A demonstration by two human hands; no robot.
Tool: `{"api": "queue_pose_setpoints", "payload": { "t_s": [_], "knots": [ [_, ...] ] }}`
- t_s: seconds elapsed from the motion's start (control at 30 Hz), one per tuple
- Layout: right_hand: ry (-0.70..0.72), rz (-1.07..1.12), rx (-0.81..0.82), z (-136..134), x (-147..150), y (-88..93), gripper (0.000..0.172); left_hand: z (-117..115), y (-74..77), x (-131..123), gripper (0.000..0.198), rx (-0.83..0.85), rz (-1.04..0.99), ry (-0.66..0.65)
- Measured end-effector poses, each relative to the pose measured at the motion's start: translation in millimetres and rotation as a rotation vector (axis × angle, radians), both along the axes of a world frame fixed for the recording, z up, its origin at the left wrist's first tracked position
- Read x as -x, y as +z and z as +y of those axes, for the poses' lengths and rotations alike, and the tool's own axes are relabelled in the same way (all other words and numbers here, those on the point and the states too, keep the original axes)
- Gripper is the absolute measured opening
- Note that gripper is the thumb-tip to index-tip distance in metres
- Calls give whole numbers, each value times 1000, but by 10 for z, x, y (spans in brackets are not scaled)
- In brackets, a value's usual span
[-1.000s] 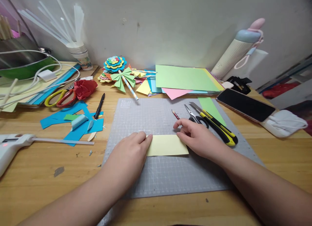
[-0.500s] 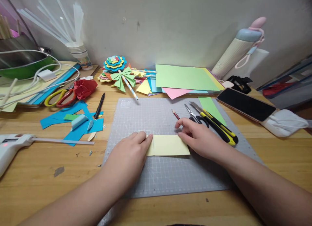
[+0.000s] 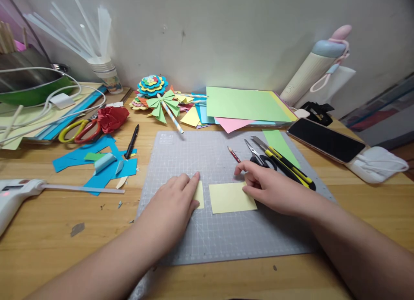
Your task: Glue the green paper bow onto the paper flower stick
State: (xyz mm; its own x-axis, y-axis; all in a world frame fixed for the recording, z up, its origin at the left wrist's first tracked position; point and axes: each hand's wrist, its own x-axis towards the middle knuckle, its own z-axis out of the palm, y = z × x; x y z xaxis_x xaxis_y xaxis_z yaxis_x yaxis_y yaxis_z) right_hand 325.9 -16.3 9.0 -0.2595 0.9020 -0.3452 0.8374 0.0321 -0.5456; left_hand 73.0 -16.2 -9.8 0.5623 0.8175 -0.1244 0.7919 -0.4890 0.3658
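Note:
Two separate pieces of pale yellow paper lie on a grey gridded cutting mat. My left hand [image 3: 176, 196] rests flat over the left piece [image 3: 200, 196], fingers stretched out and thumb apart; most of that piece is hidden beneath it. My right hand [image 3: 261, 183] is closed at the upper right corner of the larger right piece [image 3: 230, 198], its thumb on the paper and its index finger bent. A narrow gap of mat [image 3: 207, 231] shows between the pieces. Just beyond the right hand are a dark red pencil [image 3: 233, 154] and small black-handled scissors [image 3: 258, 155].
A yellow-black utility knife [image 3: 286, 164] and a green strip [image 3: 281, 147] lie at the mat's right. Blue scraps [image 3: 97, 175], a black pen [image 3: 132, 141] and a glue gun [image 3: 19, 196] are left. Coloured sheets [image 3: 246, 104] and paper flowers [image 3: 152, 86] stand behind; a phone [image 3: 325, 138] lies right.
The yellow paper, joined at a seam before, is now in two parts. The right hand has drawn its piece slightly right and nearer; the left hand has shifted a little left.

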Motion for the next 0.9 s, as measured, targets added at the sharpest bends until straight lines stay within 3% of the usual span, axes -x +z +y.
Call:
{"api": "queue_pose_setpoints", "payload": {
  "t_s": [0.17, 0.3, 0.47, 0.57, 0.63, 0.67, 0.73, 0.9],
  "knots": [
    [53, -77, -31, -7, -20, 41, 19, 133, 122, 105, 31, 29, -115, 228],
    [83, -79, -76, -7, -6, 53, 16, 158, 146, 135, 37, 23, -82, 209],
    [44, 116, -135, 26, -18, 84, 12, 125, 125, 102, 25, 83, -120, 177],
    [-173, 330, -147, 118, -142, 114, 4, 100, 110, 92, 22, 133, -149, 188],
    [-408, 420, -307, 215, -303, 125, 6, 86, 98, 89, 28, 160, -188, 197],
    [-535, 410, -422, 269, -404, 124, 8, 83, 96, 87, 35, 165, -210, 195],
    [-659, 363, -540, 369, -629, 106, 8, 82, 103, 79, 43, 160, -249, 193],
    [-814, 138, -521, 506, -1125, 27, 5, 97, 164, 51, 31, 206, -330, 229]
  ]
}}
